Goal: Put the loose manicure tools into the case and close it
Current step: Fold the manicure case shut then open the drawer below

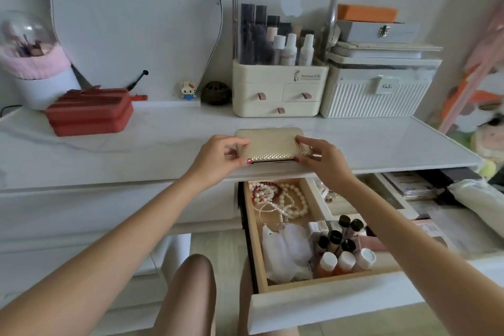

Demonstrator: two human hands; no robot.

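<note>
At the centre of the frame a gold case [270,144] lies on the white table [136,144], close to its front edge. The left hand [218,157] grips the case's left end, fingers curled over the top and thumb at the front edge; the right hand [317,157] pinches the right end the same way. The lid looks down, or nearly so: a thin dark line runs along the front between lid and base, so I would judge it is being pressed shut, with perhaps the catch left to snap (I cannot see a catch from here). No loose manicure tools show anywhere on the table, which suggests they are already inside, though the case hides its contents. If so, the task is at its last step.

Below the table's edge, lower centre of the frame, a drawer [313,300] stands open with beads, small bottles and a white pouch in it.

As for writing: the cream organiser [275,90] at upper centre reads "Serious Life" on its front, with a smaller line beneath too fine to read. The ribbed white box [376,95] to its right carries a handwritten tag that looks like "KaSi", though I would not swear to it. The red box [90,114] at the left shows no lettering.
</note>
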